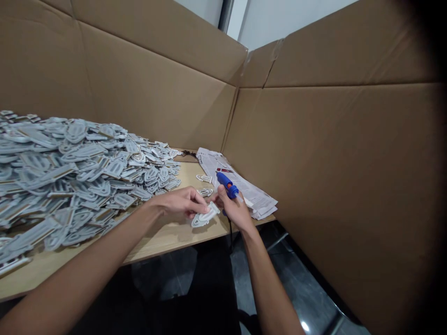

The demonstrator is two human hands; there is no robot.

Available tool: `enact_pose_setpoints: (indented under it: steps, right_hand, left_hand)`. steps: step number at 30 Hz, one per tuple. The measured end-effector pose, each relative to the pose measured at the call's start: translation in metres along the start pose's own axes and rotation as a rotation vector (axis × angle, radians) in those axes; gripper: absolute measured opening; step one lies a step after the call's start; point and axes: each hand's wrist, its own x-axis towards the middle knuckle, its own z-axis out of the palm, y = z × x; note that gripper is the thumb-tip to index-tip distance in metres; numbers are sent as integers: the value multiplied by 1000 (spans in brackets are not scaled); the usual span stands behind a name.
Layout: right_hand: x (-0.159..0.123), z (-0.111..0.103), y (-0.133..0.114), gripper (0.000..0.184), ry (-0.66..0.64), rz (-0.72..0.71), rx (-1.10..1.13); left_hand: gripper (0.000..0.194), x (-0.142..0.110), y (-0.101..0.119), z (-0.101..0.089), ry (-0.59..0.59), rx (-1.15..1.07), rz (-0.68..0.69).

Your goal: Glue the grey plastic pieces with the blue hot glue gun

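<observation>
My left hand (pixel 181 201) pinches a grey shield-shaped flat piece (pixel 205 216) and holds it just above the wooden table (pixel 164 239) near its front edge. My right hand (pixel 234 208) is closed round a blue glue gun (pixel 226 185), whose body points up and to the left, close beside the piece. A dark cord hangs down from the gun past the table edge. Two more small pieces (pixel 204 184) lie flat on the table just behind my hands.
A big heap of the same grey pieces (pixel 70 167) covers the left of the table. A stack of printed papers (pixel 240 186) lies at the right end. Tall cardboard walls (pixel 331 163) enclose the back and right. A dark floor shows below.
</observation>
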Motion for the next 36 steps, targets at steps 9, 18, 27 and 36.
enact_pose_setpoints:
  steps: [9, 18, 27, 36]
  right_hand:
    - [-4, -2, -6, 63, -142, 82, 229]
    - [9, -5, 14, 59, 164, 195, 151]
    - [10, -19, 11, 59, 219, 205, 125]
    - [11, -25, 21, 56, 167, 205, 78]
  left_hand:
    - [35, 6, -11, -7, 158, 17, -50]
    - [39, -7, -2, -9, -37, 24, -143]
    - [22, -7, -2, -51, 870, -217, -66]
    - [29, -2, -5, -61, 1099, -261, 296]
